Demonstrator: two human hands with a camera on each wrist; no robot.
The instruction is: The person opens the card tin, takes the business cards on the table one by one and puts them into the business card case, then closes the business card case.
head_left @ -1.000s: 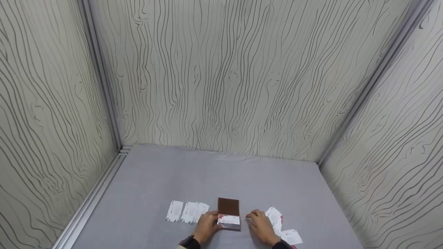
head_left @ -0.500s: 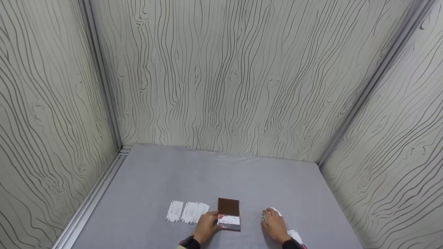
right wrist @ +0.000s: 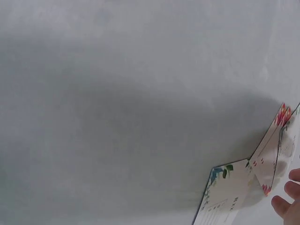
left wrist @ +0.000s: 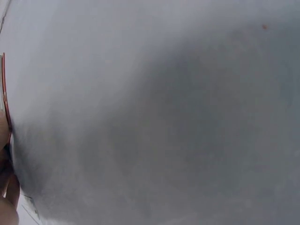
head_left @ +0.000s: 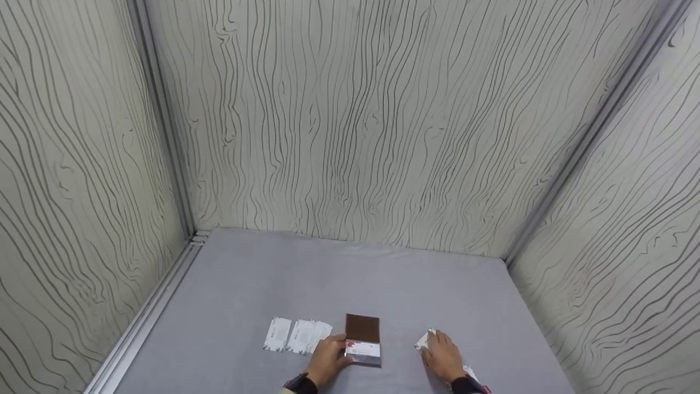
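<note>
A brown card case (head_left: 362,327) stands open on the table, a white card with red print (head_left: 363,348) in its lower half. My left hand (head_left: 326,358) pinches the case's left side between thumb and fingers; its reddish edge shows at the far left of the left wrist view, beside the fingertips (left wrist: 10,192). To the right, my right hand (head_left: 443,355) lies over a few overlapping white cards (head_left: 423,343), covering most of them. In the right wrist view its fingers (right wrist: 288,199) are extended beside flower-printed cards (right wrist: 269,157). Another card (head_left: 470,374) is partly hidden under the right wrist.
Left of the case lie a single white card (head_left: 278,334) and a group of overlapping ones (head_left: 306,335), near my left hand. Grey cloth covers the table (head_left: 350,279). Wood-patterned panels (head_left: 350,120) stand behind and on both sides.
My right hand has moved right, from beside the case onto the loose cards, and now the cards' left corner shows past its fingers. The left hand and case have stayed put.
</note>
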